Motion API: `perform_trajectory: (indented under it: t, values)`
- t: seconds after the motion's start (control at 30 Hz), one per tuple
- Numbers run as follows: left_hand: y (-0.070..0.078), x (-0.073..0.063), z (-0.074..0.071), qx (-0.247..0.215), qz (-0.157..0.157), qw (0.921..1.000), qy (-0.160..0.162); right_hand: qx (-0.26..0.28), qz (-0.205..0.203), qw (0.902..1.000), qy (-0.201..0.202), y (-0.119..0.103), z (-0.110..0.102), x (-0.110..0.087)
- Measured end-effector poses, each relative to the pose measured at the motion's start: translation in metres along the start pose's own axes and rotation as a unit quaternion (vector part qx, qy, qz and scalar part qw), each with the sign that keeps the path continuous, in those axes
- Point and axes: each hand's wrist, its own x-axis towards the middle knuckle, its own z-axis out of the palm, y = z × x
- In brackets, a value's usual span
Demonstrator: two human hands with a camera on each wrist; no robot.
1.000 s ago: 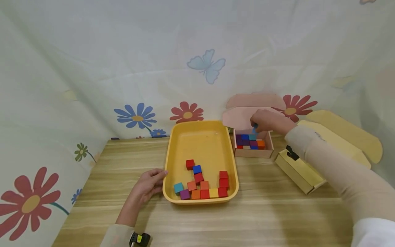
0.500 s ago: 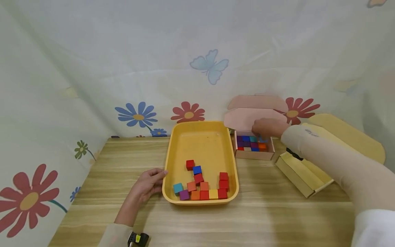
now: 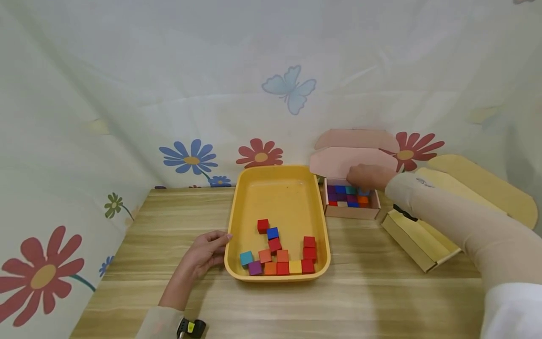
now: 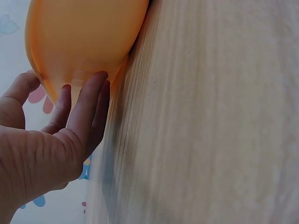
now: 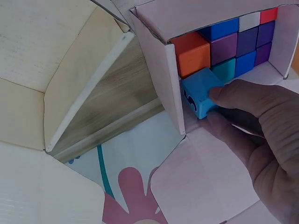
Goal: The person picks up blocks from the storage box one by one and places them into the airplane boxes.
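The left hand is at the left side of the tray, which lies flat on the table. In the left wrist view I see the thumb at the rim and the fingers, spread a little apart, against the outer wall, so the edge is held between them. I judge this a steadying hold, not a lifting one.

The tray stands centrally, where both arms can reach it. Its loose cubes gather at the near end; I cannot tell why, but the far end is left bare. Several at the near wall sit side by side.

The pink box stands just right of the tray's far end. Its lid is raised behind it, which leaves the top accessible. The box cubes are packed in rows, apparently to use the space fully.

The right hand pinches the light blue cube between thumb and finger at the rear right corner of the pink box, beside the orange cube. The light blue cube is tilted. I cannot tell whether it touches the box floor. A fingertip pinch suits so narrow a corner.

The yellow box stands angled to the right, lid up, partly under the sleeve; I cannot tell whether it holds anything.
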Motion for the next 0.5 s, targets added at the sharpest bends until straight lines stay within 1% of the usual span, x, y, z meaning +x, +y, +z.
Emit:
perform_trajectory:
  t: [0.03, 0.17, 0.3, 0.37, 0.43, 0.5]
  values:
    - [-0.001, 0.0, 0.0, 0.001, -0.001, 1.0, 0.0, 0.005, 0.003, 1.0, 0.0, -0.002, -0.002, -0.001]
    - [-0.002, 0.001, 0.0, -0.002, -0.002, 0.9999, 0.011, 0.002, 0.008, 0.9998, 0.02, -0.003, 0.001, 0.0]
    - [-0.002, 0.002, 0.0, 0.0, -0.003, 0.9999, 0.016, 0.039, 0.039, 0.9984, 0.015, -0.004, 0.005, 0.004]
    - [-0.002, 0.002, 0.0, 0.002, -0.003, 0.9999, 0.011, 0.043, 0.047, 0.9978, 0.022, -0.006, 0.007, 0.004]
    - [-0.001, 0.002, 0.001, 0.0, -0.003, 0.9999, 0.01, 0.04, 0.055, 0.9971, 0.036, -0.007, 0.009, 0.002]
    - [-0.002, 0.001, 0.001, 0.0, -0.001, 1.0, 0.007, 0.027, 0.06, 0.996, 0.061, -0.01, 0.012, 0.0]
